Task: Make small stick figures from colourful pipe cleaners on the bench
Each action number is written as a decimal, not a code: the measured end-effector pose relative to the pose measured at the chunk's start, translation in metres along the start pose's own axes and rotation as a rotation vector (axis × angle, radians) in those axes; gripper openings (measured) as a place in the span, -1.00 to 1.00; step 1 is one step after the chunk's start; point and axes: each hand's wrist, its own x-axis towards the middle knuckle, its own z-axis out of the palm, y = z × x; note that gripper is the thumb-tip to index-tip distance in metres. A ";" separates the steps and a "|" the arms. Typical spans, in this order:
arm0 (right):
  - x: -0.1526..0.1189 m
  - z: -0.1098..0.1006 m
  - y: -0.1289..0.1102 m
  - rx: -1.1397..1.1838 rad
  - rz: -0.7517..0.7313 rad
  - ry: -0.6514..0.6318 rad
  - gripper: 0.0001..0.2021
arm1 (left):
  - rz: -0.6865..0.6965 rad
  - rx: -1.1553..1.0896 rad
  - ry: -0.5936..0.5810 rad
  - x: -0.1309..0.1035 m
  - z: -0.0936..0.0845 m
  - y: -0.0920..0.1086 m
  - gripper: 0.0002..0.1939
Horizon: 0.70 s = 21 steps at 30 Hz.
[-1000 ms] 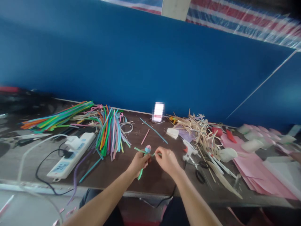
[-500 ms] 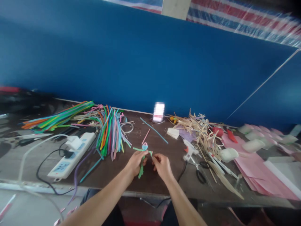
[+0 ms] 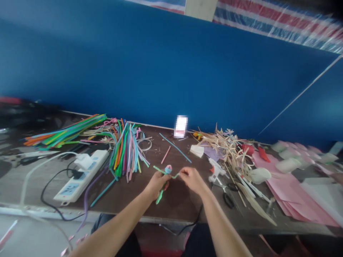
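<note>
My left hand is closed around a small figure made of pipe cleaners, with a green body hanging below the fist. A pink and light-blue curled top sticks up above the thumb, and a green arm points out to the left. On the right side, a thin green pipe cleaner end runs from the figure to my right hand, which pinches its tip between thumb and fingers. Beyond the hands lie a short pink pipe cleaner and a long blue pipe cleaner.
Bundled coloured pipe cleaners and a white power strip with cables lie left. To the right are a glue gun, scissors, dried straw pieces and pink sheets. A lit phone stands at the blue wall.
My right hand has moved to the right, away from the left, drawing out the green pipe cleaner end. The pink and blue top has turned slightly and shows more above my left hand.
</note>
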 end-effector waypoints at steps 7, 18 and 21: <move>-0.025 0.015 -0.017 -0.221 -0.153 0.126 -0.83 | 0.070 -0.031 0.110 0.003 0.002 -0.005 -0.82; -0.015 0.042 0.012 0.082 0.068 0.076 -0.81 | -0.034 -0.138 0.025 0.003 -0.008 0.002 -0.79; -0.008 0.032 0.013 0.092 0.078 0.057 -0.83 | -0.064 -0.127 0.006 0.003 -0.009 0.003 -0.81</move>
